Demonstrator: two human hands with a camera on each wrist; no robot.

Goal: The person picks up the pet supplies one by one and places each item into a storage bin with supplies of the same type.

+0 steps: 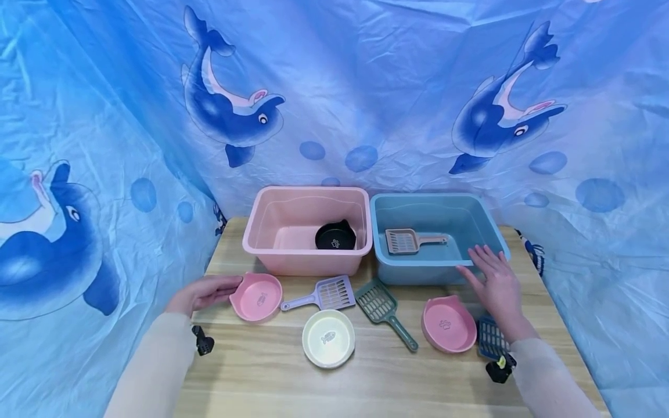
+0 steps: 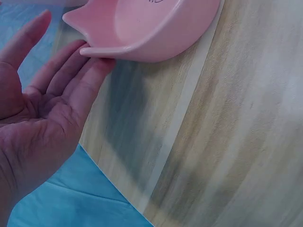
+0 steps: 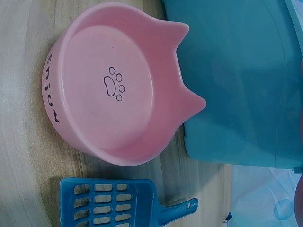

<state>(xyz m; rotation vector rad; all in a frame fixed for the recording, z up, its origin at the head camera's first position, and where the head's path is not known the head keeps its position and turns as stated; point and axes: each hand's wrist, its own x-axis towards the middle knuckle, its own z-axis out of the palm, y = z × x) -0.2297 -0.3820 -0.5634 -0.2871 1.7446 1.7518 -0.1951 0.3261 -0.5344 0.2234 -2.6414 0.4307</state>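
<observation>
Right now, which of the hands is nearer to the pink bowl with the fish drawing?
Left. The left hand is right beside the pink bowl, fingertips at its edge; the right hand is well off rightward, by the blue tub.

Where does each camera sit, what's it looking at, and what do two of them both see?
Head: on the head, facing forward and down at the table; left hand, right hand and sleeves show.
Left wrist: on that wrist, facing the pink fish bowl; the left hand shows.
Right wrist: on that wrist, facing the pink paw bowl and blue scoop; only a sliver of skin shows.
Head and right wrist both see the pink paw bowl and blue scoop.
</observation>
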